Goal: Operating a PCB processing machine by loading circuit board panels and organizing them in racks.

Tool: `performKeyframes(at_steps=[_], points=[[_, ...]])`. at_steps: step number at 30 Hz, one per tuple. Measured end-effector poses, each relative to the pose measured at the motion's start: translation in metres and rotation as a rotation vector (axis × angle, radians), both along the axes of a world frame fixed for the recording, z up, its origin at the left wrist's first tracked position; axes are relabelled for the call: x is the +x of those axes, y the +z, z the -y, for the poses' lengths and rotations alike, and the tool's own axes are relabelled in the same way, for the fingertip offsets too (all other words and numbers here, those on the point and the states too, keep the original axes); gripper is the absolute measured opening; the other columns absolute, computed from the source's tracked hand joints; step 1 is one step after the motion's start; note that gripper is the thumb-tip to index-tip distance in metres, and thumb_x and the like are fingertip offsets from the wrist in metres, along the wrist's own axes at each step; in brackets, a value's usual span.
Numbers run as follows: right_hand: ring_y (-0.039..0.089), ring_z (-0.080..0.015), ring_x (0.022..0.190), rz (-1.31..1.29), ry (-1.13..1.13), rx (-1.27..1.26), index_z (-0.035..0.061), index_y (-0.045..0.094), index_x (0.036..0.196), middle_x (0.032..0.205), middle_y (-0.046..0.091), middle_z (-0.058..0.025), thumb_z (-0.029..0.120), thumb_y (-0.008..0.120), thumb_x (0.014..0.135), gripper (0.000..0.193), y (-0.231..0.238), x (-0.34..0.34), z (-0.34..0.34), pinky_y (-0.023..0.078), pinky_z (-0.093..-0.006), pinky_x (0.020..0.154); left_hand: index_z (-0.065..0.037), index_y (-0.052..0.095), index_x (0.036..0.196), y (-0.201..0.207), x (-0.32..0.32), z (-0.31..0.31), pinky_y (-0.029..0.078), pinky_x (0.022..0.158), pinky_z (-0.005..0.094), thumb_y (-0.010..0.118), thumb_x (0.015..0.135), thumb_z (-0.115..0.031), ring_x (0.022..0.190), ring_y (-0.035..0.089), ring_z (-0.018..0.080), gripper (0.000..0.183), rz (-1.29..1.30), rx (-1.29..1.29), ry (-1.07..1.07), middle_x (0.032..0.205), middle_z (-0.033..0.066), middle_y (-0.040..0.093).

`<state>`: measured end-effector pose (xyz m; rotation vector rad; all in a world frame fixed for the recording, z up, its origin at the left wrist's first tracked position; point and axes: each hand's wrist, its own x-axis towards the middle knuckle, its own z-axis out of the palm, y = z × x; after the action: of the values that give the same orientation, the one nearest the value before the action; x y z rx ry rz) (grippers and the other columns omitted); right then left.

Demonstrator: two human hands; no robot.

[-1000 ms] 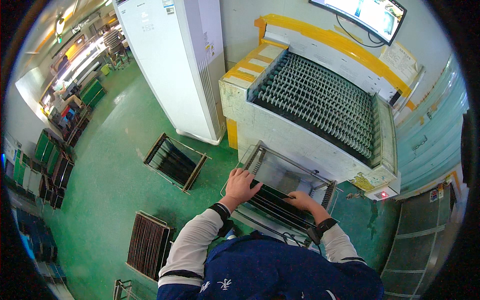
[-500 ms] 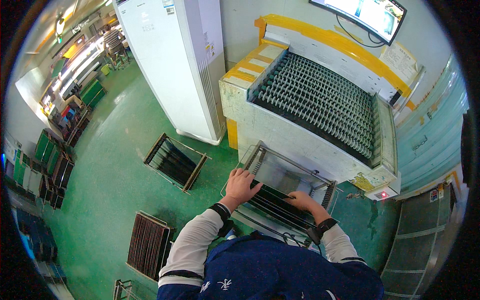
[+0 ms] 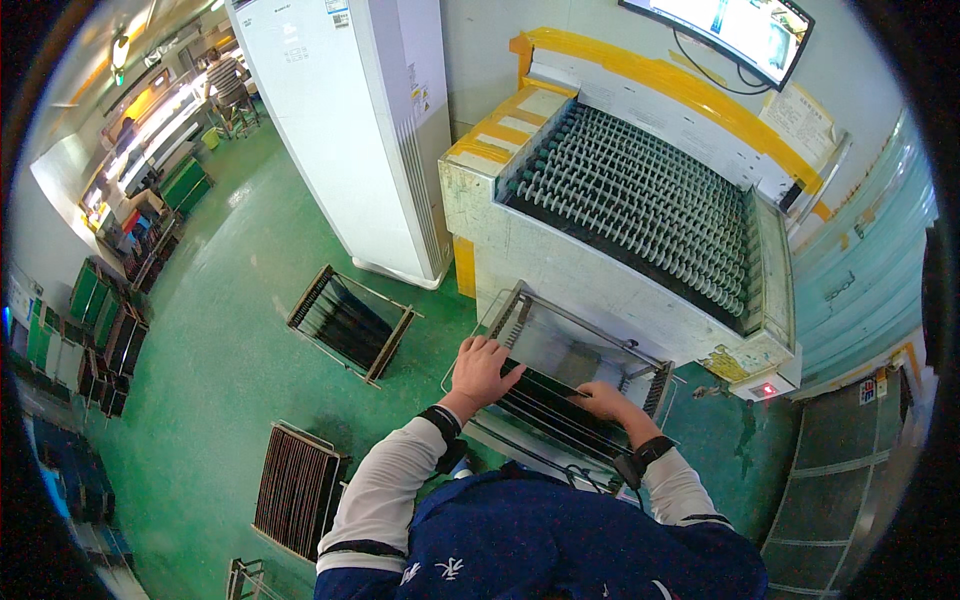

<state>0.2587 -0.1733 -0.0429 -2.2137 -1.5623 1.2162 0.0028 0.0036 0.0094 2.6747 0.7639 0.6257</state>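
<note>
A metal rack with slotted ends stands in front of me, with several thin dark panels upright in its near part. My left hand is closed at the left end of the front-most far panel, its thumb lying along the top edge. On the same panel's top edge, toward the right, my right hand is closed in a pinch. The fingertips of both hands are partly hidden behind the panel. The rack's far part shows bare grey metal.
Just beyond the rack stands a machine with rows of rollers, under a wall monitor. A tall white cabinet unit rises left of it. Two more panel racks, one dark-filled and one brown, sit on the green floor.
My hands, the panels and the rack look the same. Far off at the upper left, a seated person has shifted slightly.
</note>
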Motion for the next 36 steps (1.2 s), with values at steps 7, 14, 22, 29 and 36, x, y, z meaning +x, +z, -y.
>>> performKeyframes(at_steps=[7,14,22,29,36], points=[[0.064,-0.0362,0.080,0.184,-0.009,0.221,0.0060,0.072,0.098,0.090,0.071,-0.0169,0.051,0.072,0.084,0.047,0.001,0.016,-0.001,0.049,-0.0415,0.072,-0.006,0.062,0.112,0.008,0.001,0.005,0.040,0.100,0.0491,0.074,0.079,-0.044,0.114,0.050,0.0349,0.051,0.171,0.150,0.052,0.117,0.0133,0.055],[0.066,-0.0375,0.074,0.135,-0.019,0.255,0.0039,0.071,0.093,0.080,0.068,-0.0205,0.045,0.072,0.084,0.042,0.013,0.000,0.006,0.049,-0.0445,0.067,-0.007,0.061,0.101,-0.001,-0.009,0.006,0.043,0.095,0.0438,0.076,0.077,-0.047,0.100,0.058,0.0309,0.049,0.057,-0.046,0.017,0.096,0.0109,0.063],[0.063,-0.0434,0.083,0.335,0.100,0.255,0.0030,0.070,0.085,0.085,0.067,-0.0219,0.038,0.070,0.084,0.035,0.022,-0.011,0.006,0.049,-0.0511,0.072,-0.008,0.060,0.095,-0.002,-0.016,0.011,0.043,0.092,0.0428,0.075,0.077,-0.052,0.091,0.061,0.0305,0.050,0.155,-0.050,0.018,0.088,0.0098,0.064],[0.065,-0.0428,0.084,0.458,0.111,0.309,0.0026,0.069,0.086,0.086,0.068,-0.0216,0.036,0.070,0.084,0.034,0.114,-0.020,0.001,0.051,-0.0516,0.075,-0.008,0.063,0.083,0.000,-0.021,0.011,0.043,0.093,0.0439,0.071,0.079,-0.059,0.093,0.061,0.0310,0.052,-0.034,-0.086,-0.025,0.086,0.0105,0.063],[0.061,-0.0402,0.073,0.525,-0.092,0.469,-0.0020,0.066,0.079,0.077,0.063,-0.0240,0.033,0.076,0.077,0.037,0.235,0.036,0.024,0.048,-0.0455,0.068,-0.008,0.067,0.077,-0.003,-0.013,0.004,0.042,0.090,0.0415,0.067,0.079,-0.062,0.093,0.061,0.0281,0.055,-0.050,-0.041,-0.062,0.083,0.0083,0.064]])
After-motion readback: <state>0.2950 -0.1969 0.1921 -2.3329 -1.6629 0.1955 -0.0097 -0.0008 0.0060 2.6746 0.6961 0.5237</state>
